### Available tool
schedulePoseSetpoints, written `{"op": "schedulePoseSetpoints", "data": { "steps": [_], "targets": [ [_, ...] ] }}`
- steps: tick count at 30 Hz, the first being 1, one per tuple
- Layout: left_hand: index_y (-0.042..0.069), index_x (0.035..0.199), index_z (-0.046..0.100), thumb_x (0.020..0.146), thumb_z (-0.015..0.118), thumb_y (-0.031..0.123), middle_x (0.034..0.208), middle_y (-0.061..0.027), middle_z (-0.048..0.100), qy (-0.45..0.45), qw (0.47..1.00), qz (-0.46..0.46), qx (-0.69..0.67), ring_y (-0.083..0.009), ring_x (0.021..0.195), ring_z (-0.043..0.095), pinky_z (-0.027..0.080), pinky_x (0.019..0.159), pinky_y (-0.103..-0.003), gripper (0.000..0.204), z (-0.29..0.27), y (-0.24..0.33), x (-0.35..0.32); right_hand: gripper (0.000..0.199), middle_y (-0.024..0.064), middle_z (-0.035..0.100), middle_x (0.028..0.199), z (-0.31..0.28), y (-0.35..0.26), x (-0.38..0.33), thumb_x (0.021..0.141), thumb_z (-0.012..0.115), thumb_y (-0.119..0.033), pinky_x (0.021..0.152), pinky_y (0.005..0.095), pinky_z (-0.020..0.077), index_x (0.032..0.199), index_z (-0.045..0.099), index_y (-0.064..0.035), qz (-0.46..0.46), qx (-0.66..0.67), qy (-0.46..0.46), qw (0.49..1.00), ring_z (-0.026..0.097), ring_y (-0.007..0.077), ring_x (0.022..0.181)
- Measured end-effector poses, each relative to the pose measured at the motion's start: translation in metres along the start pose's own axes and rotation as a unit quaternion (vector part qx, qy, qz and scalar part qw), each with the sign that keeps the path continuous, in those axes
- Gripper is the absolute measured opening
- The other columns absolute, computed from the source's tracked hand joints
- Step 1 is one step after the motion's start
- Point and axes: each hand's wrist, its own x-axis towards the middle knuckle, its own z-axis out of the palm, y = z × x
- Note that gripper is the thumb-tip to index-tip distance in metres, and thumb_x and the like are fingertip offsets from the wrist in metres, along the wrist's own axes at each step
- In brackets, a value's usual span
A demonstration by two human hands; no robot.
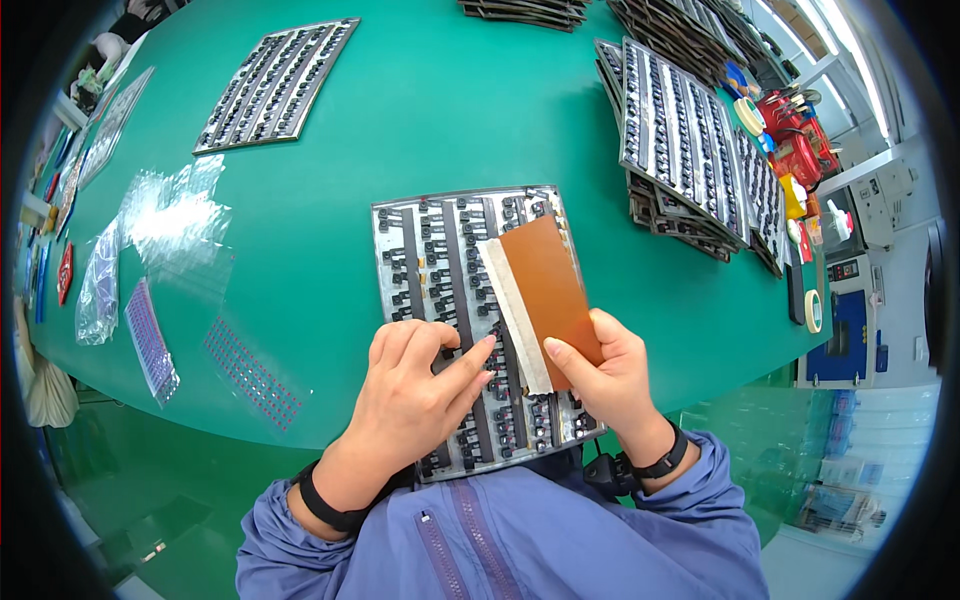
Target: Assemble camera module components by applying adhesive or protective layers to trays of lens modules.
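A metal tray (389, 266) with rows of small black parts lies in front of me, its near edge by my body. My right hand (618, 378) is closed on a stiff orange-brown sheet (548, 290), thumb on top. A pale strip (516, 318) runs along the sheet's left edge. Held over the right part of the tray, the sheet hides some parts there. My left hand (418, 385) is over the tray's left half; its index finger and thumb stretch toward the middle rows, tips apart, other fingers bent. I see nothing between them.
Similar loaded trays (680, 140) are stacked at right; another tray (278, 85) lies far left. Clear plastic bags (100, 285) and dotted sheets (252, 372) lie at left. Red tool holders (798, 155) and tape rolls (813, 311) line the table's right edge.
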Motion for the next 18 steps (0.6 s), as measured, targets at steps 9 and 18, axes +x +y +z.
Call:
{"op": "schedulePoseSetpoints", "data": {
  "steps": [9, 18],
  "targets": [
    [0.013, 0.104, 0.073, 0.075, 0.074, 0.017, 0.094, -0.0055, 0.052, 0.013, 1.000, -0.001, 0.001, -0.0245, 0.090, 0.049, 0.040, 0.083, -0.038, 0.029, 0.0002, 0.0025, -0.0011, 0.011, 0.0031, 0.067, 0.073, 0.0005, 0.0023, 0.0002, 0.086, 0.068, -0.008, 0.055, 0.0236, 0.0476, 0.092, 0.063, 0.0008, -0.040, -0.090, -0.002, 0.995, 0.058, 0.0034, 0.065],
    [0.016, 0.108, 0.072, 0.076, 0.073, 0.018, 0.099, -0.0069, 0.052, -0.018, 1.000, -0.021, 0.002, -0.0262, 0.097, 0.047, 0.038, 0.087, -0.039, 0.032, -0.0008, 0.0035, 0.0017, 0.012, 0.0056, 0.064, 0.066, 0.0017, 0.0006, 0.0027, 0.086, 0.068, -0.009, 0.051, 0.0248, 0.0467, 0.085, 0.061, 0.0006, -0.052, -0.115, -0.005, 0.992, 0.059, 0.0048, 0.060]
  ]
}}
